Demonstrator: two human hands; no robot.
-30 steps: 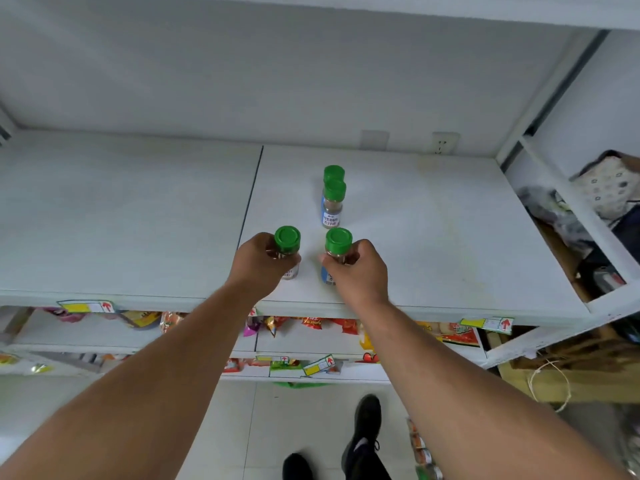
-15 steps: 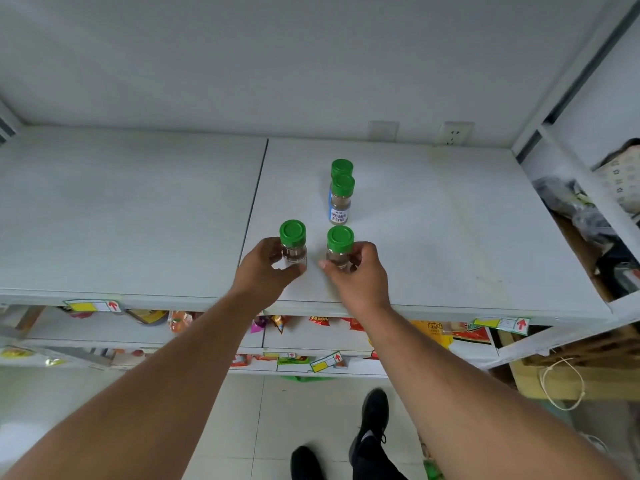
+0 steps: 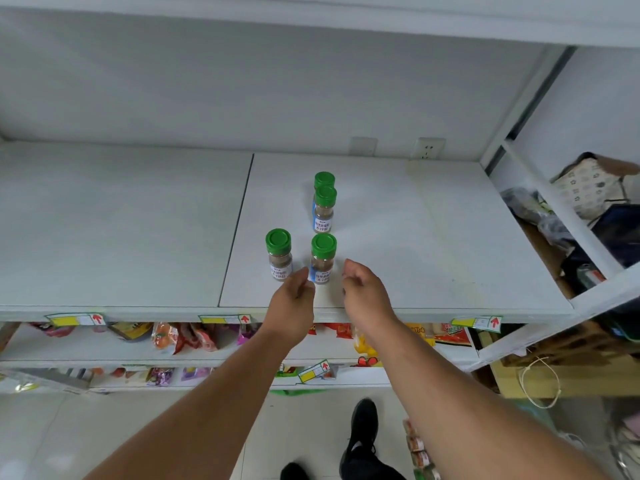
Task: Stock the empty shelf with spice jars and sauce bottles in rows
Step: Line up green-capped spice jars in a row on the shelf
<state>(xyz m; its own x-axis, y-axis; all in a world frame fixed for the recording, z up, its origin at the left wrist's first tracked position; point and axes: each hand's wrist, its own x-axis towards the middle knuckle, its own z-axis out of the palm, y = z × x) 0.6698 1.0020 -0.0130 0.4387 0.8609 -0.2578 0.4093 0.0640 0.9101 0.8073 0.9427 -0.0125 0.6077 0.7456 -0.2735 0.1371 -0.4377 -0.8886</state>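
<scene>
Hovering loosely curled and empty, the left hand (image 3: pixel 292 299) and right hand (image 3: pixel 363 289) flank the front spice jar (image 3: pixel 322 258) on the shelf (image 3: pixel 433 254).

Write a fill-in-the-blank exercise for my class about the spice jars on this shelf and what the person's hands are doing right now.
1. The shelf holds ____ spice jars in all.
2. Every jar, such as the front left jar, has a lid coloured ____.
3. The front right jar stands in line with ____ jars behind it, the nearer being the middle jar.
4. The left hand and right hand hold ____.

Missing words: four; green; two; nothing
</scene>
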